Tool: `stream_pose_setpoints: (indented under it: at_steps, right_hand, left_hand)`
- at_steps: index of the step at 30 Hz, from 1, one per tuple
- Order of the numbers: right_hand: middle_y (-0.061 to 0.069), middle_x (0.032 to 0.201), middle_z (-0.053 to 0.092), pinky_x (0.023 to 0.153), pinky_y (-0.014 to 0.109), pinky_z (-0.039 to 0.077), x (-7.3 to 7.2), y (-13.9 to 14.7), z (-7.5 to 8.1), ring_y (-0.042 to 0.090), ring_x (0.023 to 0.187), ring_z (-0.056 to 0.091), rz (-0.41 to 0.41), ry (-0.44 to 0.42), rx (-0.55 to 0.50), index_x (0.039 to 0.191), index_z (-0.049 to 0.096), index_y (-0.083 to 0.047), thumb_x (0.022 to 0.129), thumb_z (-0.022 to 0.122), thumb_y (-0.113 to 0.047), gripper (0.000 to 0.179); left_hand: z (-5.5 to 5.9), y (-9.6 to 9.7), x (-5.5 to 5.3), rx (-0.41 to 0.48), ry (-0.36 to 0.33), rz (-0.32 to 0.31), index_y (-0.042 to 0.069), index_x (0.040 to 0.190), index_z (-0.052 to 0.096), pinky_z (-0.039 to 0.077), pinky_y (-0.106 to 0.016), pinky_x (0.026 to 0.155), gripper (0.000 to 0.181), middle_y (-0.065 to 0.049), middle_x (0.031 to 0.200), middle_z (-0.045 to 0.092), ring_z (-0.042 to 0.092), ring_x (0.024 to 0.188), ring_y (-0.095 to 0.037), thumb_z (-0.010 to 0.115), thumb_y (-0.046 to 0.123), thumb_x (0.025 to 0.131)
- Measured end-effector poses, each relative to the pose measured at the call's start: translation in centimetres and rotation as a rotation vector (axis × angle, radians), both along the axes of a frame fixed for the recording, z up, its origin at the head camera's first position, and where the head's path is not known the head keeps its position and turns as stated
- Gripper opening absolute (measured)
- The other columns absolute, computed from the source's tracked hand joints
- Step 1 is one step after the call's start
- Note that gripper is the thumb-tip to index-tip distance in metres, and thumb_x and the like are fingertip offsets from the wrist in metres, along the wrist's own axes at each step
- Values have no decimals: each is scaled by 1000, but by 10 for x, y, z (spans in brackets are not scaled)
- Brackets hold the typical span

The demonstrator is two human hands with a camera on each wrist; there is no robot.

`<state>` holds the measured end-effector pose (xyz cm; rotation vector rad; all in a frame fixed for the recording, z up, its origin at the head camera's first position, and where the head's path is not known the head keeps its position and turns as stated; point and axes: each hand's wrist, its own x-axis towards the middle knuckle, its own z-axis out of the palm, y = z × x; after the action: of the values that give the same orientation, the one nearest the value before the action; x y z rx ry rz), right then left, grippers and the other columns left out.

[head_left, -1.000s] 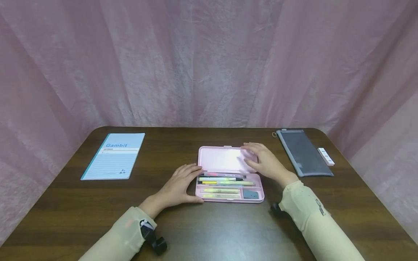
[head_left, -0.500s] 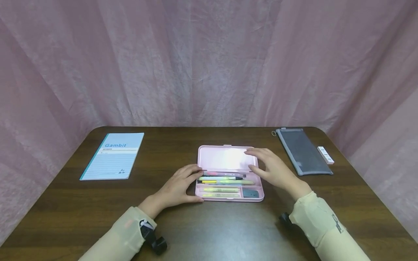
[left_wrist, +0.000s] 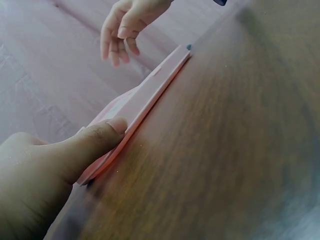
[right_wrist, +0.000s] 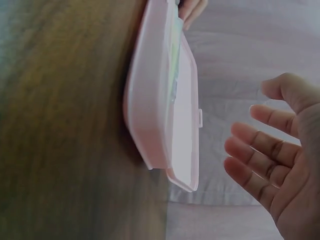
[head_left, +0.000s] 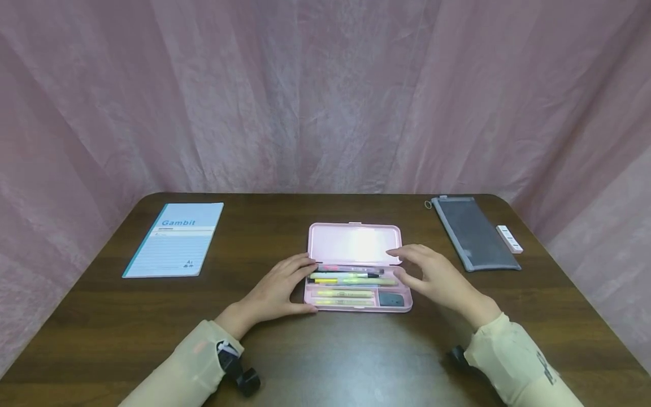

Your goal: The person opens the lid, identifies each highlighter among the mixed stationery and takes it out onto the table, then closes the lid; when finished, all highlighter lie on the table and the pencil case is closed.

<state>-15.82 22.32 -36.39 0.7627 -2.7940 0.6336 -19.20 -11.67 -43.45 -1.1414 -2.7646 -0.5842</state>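
A pink pencil case (head_left: 335, 244) lies unfolded on the table in the head view, its lid laid back. Several pens (head_left: 351, 280) fill the rear compartment. Two yellow highlighters (head_left: 343, 302) lie in front, beside a blue-grey block (head_left: 391, 299) in a small compartment. My left hand (head_left: 267, 294) holds the case's left side, thumb at the front wall and fingers near the hinge. The left wrist view shows that thumb (left_wrist: 97, 140) on the pink wall. My right hand (head_left: 442, 280) hovers by the right side, fingers loosely bent; the right wrist view shows nothing in it.
At the left of the table (head_left: 152, 328) lies a pale blue notebook (head_left: 175, 243). A grey zip pouch (head_left: 475, 234) lies at the back right, with a small white block (head_left: 510, 239) against its outer side. Pink curtain (head_left: 325, 102) hangs behind the table.
My right hand has drawn back from over the lid, moving right and toward me. The left hand keeps its place on the case. The lid stays laid back.
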Motion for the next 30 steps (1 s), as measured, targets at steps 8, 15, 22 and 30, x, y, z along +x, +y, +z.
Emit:
stream_pose_setpoints:
  at_steps: [8,15,22,30]
  right_hand:
    - [4,106,67,82,37,55,3,-1,-6,18,91,60,-24,-94,21,116,66,-11,86,72,-20,32]
    - [3,100,67,78,35,55,0,-2,-10,15,86,59,-44,-151,75,109,68,-9,86,72,-20,26]
    - [2,94,66,76,33,52,-4,-6,-15,14,82,57,-52,-189,112,106,70,-9,86,71,-19,22]
    - [-1,87,64,72,29,50,-8,-11,-15,11,79,53,-60,-227,139,104,72,-9,86,71,-17,20]
  left_hand:
    - [2,0,0,10,2,6,12,141,47,36,-47,113,87,-6,147,44,38,138,-27,77,56,73]
    - [2,0,1,12,3,7,13,142,47,37,-47,113,87,-5,146,45,39,138,-26,76,57,73]
    - [1,1,0,16,11,2,13,141,48,36,-47,113,87,-5,145,46,39,137,-25,76,57,72]
    - [1,1,0,4,9,2,13,141,47,35,-46,114,86,-5,145,46,38,138,-25,76,57,73]
